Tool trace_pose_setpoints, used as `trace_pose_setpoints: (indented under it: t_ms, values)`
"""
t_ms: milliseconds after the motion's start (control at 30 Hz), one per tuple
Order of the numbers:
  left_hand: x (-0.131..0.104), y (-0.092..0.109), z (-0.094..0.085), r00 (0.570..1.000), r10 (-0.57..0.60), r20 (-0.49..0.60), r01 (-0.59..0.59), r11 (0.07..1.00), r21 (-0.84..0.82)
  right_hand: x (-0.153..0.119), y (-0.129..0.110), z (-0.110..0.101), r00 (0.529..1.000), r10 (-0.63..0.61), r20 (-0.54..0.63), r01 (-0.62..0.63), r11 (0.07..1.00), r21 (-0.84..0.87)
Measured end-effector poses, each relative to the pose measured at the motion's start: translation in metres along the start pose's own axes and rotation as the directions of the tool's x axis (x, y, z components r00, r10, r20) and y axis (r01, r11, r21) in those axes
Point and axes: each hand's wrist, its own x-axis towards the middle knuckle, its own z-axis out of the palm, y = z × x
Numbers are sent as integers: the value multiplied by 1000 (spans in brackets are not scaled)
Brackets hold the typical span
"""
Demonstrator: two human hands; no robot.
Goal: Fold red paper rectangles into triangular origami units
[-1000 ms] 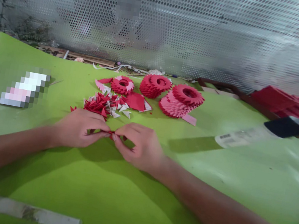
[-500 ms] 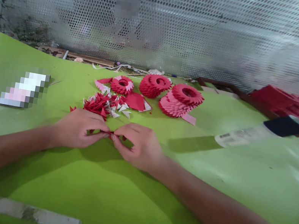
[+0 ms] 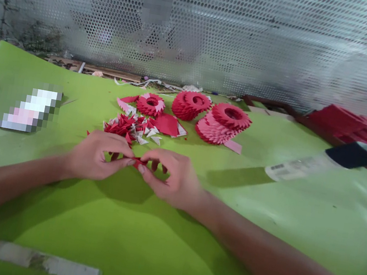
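Between my two hands is a small red paper piece (image 3: 137, 163), pinched from both sides. My left hand (image 3: 97, 156) holds its left end between thumb and forefinger, and my right hand (image 3: 174, 178) grips its right end the same way. Just beyond my left hand lies a heap of folded red and white paper pieces (image 3: 126, 126). Behind the heap sits a small red and pink paper ring (image 3: 151, 104). Flat red paper (image 3: 167, 124) rests right of the heap. Farther right stand a red ringed paper stack (image 3: 191, 105) and a pink one with a red top (image 3: 219, 124).
A phone-like object (image 3: 32, 111) lies at left on the green table cover (image 3: 135, 247). A clear bottle with a dark cap (image 3: 306, 166) lies at right, before red paper stacks (image 3: 345, 123). A whitish strip (image 3: 44, 262) is at the near left edge.
The red piece shows more between my fingertips, and my right thumb and fingers have shifted slightly on it. Both hands still hold it in nearly the same place.
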Motion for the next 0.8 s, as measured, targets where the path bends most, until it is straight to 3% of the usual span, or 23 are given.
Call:
trace_pose_setpoints:
  t_ms: [167,333,500,800]
  values:
    - [0,4,1,998,26,-49,-25,1000,16,2,0,1,977,197,80,-208,964,168]
    - [1,2,-1,997,-38,-65,37,999,-15,5,-1,0,959,285,-1,-277,935,222]
    - [1,-1,-1,997,-59,-49,57,997,-42,5,-1,1,967,253,-32,-237,939,251]
    - [-2,-3,3,1000,-7,18,6,999,52,4,2,3,991,125,-41,-113,967,227]
